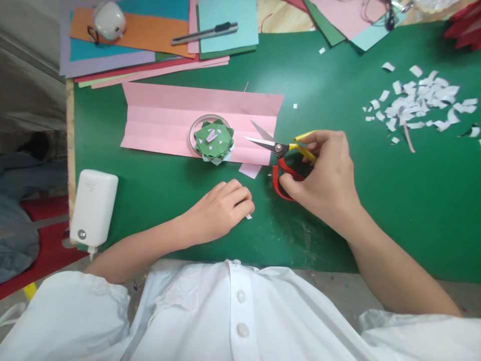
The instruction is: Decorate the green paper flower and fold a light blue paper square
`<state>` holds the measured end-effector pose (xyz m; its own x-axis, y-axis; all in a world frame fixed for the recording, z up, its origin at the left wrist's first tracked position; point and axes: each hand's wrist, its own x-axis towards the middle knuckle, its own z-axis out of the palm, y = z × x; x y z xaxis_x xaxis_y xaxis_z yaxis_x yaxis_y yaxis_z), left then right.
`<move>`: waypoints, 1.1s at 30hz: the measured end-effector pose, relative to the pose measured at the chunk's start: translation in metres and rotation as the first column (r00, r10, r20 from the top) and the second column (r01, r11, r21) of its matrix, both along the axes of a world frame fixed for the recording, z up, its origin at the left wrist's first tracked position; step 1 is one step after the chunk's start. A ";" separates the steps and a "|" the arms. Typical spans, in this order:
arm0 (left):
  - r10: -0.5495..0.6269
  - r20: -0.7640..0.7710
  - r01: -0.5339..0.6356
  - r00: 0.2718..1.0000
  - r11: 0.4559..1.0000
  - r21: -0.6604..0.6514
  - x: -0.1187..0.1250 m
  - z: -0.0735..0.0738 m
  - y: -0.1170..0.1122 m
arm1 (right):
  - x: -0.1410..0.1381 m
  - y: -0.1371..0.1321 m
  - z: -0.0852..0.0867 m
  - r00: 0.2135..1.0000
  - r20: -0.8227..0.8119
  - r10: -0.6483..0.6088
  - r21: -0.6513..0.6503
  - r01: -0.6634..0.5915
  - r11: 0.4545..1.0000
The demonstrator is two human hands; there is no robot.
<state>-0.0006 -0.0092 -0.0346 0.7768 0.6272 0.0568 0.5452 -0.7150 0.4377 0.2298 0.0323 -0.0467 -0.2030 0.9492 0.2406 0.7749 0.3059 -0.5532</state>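
Observation:
My right hand [328, 175] grips a pair of scissors [280, 150] with one yellow and one red handle, blades apart and pointing left over the edge of a creased pink paper sheet [165, 118]. My left hand [221, 210] rests on the green mat [338, 225] with its fingers curled under, pinching a tiny white paper scrap [248, 216]. A folded green paper flower [213, 141] sits in a tape ring on the pink sheet, just left of the blades. A small pink offcut [250, 170] lies below the blades.
A white glue bottle [93, 208] lies at the mat's left edge. Stacked coloured sheets [143, 45] with a utility knife [205, 34] and a white tape dispenser [108, 20] sit at the back left. Several white paper scraps [421, 100] are piled at the right.

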 end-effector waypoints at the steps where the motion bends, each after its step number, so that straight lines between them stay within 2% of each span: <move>1: -0.002 0.009 0.002 1.000 1.000 0.015 0.001 0.000 0.001 | 0.000 0.000 0.000 1.000 0.004 -0.001 -0.003 0.001 1.000; 5: -0.031 0.037 0.029 0.999 0.999 0.041 0.002 -0.002 0.003 | -0.002 -0.001 0.000 1.000 0.026 0.005 -0.016 -0.005 1.000; 11: -0.019 0.049 0.020 0.999 1.000 -0.020 0.002 -0.002 0.005 | -0.001 -0.001 0.000 0.999 0.047 0.010 -0.012 -0.009 1.000; 15: -0.024 0.036 0.025 0.999 0.998 -0.055 0.003 -0.001 0.004 | -0.002 -0.001 0.003 0.999 -0.026 -0.019 0.005 0.019 1.000; 21: -0.066 0.018 0.066 0.998 0.998 0.005 0.002 -0.004 0.002 | -0.003 0.001 0.004 0.983 -0.156 -0.096 0.005 0.098 0.995; 24: -0.059 0.036 0.060 0.998 0.998 -0.009 0.002 -0.003 0.003 | -0.003 0.001 0.002 0.976 -0.212 -0.048 0.066 0.063 0.996; 26: -0.012 0.111 0.020 0.994 0.997 -0.072 0.002 -0.001 0.004 | -0.003 0.001 0.002 0.977 -0.211 0.035 0.136 -0.006 0.991; 28: 0.106 0.256 -0.059 0.961 0.981 -0.185 0.001 0.002 0.006 | -0.003 0.000 0.003 0.978 -0.171 0.118 0.205 -0.082 0.975; 30: 0.282 0.404 -0.143 0.870 0.929 -0.341 0.000 0.005 0.007 | -0.003 0.000 0.003 0.976 -0.116 0.182 0.250 -0.148 0.957; 33: 0.537 0.514 -0.195 0.668 0.794 -0.576 -0.002 0.009 0.007 | -0.002 0.000 0.005 0.964 -0.054 0.260 0.281 -0.235 0.930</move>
